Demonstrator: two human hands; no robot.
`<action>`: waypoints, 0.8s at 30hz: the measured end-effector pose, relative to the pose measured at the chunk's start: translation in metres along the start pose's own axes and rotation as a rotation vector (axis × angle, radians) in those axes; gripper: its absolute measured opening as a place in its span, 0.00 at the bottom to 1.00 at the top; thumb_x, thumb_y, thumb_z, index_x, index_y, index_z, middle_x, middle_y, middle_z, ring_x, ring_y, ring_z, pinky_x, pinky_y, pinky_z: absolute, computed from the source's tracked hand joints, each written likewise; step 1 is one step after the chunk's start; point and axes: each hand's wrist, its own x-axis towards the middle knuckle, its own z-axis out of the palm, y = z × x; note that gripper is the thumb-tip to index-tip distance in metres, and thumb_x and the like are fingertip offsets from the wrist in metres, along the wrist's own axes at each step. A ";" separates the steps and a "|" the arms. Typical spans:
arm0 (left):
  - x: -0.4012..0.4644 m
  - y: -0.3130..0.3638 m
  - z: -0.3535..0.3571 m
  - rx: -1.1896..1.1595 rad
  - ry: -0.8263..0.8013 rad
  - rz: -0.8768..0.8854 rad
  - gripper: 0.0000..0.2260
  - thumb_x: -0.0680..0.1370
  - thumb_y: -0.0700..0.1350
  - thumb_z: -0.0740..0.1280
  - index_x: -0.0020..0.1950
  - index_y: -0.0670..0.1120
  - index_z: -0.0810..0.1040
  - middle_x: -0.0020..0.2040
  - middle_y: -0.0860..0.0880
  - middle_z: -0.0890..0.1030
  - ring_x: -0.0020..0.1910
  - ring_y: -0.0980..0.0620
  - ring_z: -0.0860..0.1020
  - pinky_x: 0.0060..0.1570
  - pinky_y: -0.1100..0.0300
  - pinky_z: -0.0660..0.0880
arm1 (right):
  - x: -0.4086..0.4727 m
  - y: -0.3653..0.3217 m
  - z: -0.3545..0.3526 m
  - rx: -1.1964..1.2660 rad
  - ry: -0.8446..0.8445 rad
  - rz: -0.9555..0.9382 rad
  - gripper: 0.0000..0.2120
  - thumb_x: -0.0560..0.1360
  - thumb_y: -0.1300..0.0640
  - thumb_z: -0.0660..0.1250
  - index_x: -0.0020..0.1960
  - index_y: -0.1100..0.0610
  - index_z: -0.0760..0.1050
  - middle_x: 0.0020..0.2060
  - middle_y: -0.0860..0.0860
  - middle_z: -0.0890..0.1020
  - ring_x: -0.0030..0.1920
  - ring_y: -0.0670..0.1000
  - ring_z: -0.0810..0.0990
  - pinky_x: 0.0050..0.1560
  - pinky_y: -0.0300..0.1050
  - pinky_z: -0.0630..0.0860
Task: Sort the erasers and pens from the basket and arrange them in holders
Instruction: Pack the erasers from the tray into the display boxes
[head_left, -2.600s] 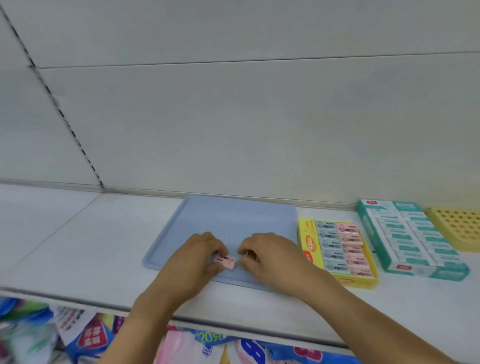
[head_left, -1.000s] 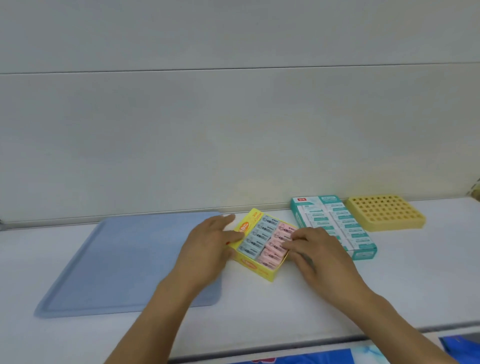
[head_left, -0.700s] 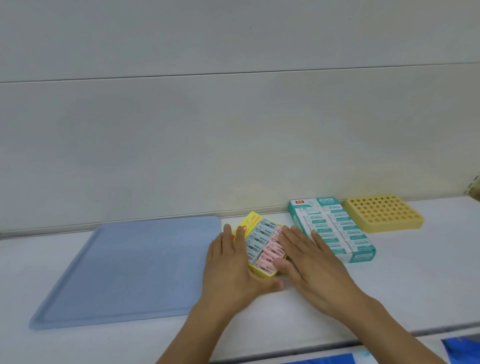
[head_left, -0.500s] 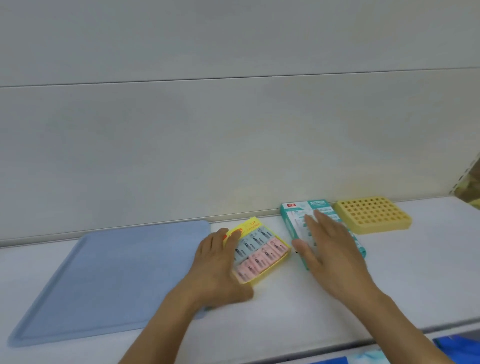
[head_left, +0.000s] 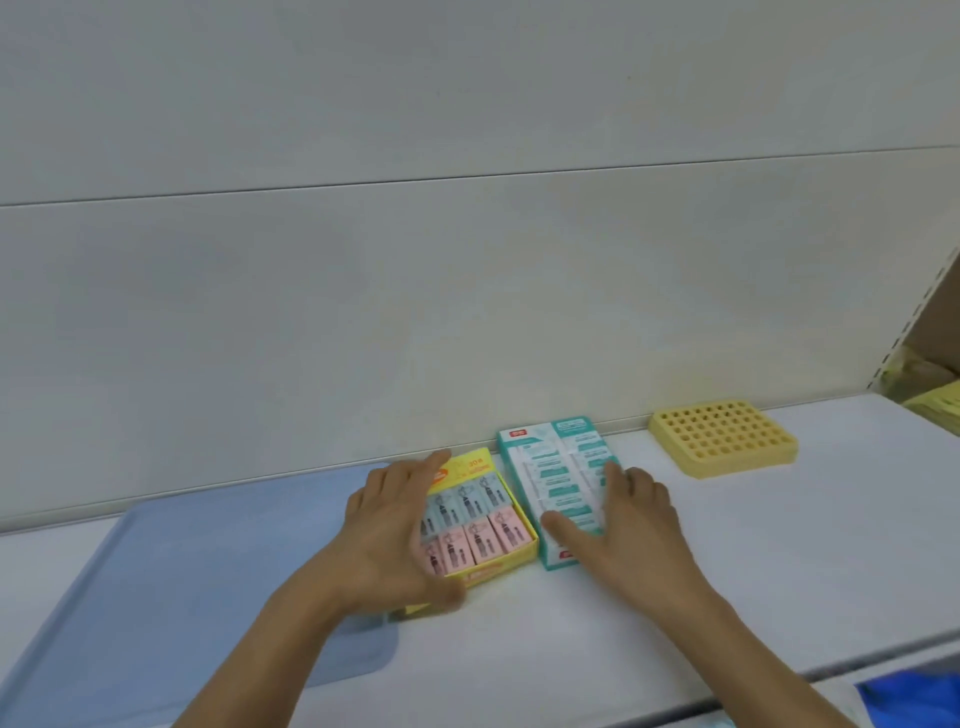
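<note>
A yellow box (head_left: 511, 553) filled with blue and pink erasers (head_left: 480, 525) stands on the white shelf. My left hand (head_left: 392, 530) lies flat against its left side, fingers straight, thumb at its front edge. Right beside it stands a teal box (head_left: 550, 467) of white erasers. My right hand (head_left: 626, 525) rests flat on the teal box's front right part, fingers spread. A yellow pen holder (head_left: 722, 436) with a grid of holes stands further right, with no pens in it.
A flat blue tray (head_left: 171, 577) lies on the shelf to the left, its right edge under my left wrist. The white back wall rises just behind the boxes. The shelf's front edge (head_left: 831, 670) runs close below my arms.
The pink eraser went from the tray into the yellow box. The yellow box was turned and slid to sit straight beside the teal box, and my right hand moved onto the teal box.
</note>
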 end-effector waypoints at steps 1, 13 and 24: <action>-0.002 -0.002 -0.006 -0.026 0.023 -0.002 0.56 0.58 0.62 0.75 0.77 0.61 0.43 0.69 0.58 0.58 0.68 0.55 0.54 0.71 0.55 0.55 | -0.003 -0.008 0.005 0.027 -0.017 -0.035 0.41 0.72 0.30 0.57 0.74 0.58 0.57 0.62 0.54 0.68 0.62 0.55 0.66 0.63 0.48 0.67; 0.042 0.077 -0.018 -0.064 0.084 0.197 0.57 0.60 0.60 0.78 0.77 0.59 0.43 0.70 0.57 0.59 0.68 0.57 0.55 0.70 0.54 0.57 | 0.008 -0.015 -0.044 1.236 -0.076 0.065 0.14 0.77 0.41 0.63 0.62 0.39 0.73 0.44 0.44 0.86 0.43 0.48 0.85 0.36 0.46 0.81; 0.040 0.063 0.053 -0.111 0.038 -0.079 0.60 0.62 0.77 0.65 0.78 0.51 0.35 0.77 0.56 0.30 0.73 0.58 0.27 0.74 0.57 0.34 | 0.067 0.069 -0.042 1.099 0.195 0.260 0.14 0.83 0.52 0.54 0.53 0.45 0.78 0.37 0.50 0.85 0.32 0.48 0.84 0.25 0.46 0.78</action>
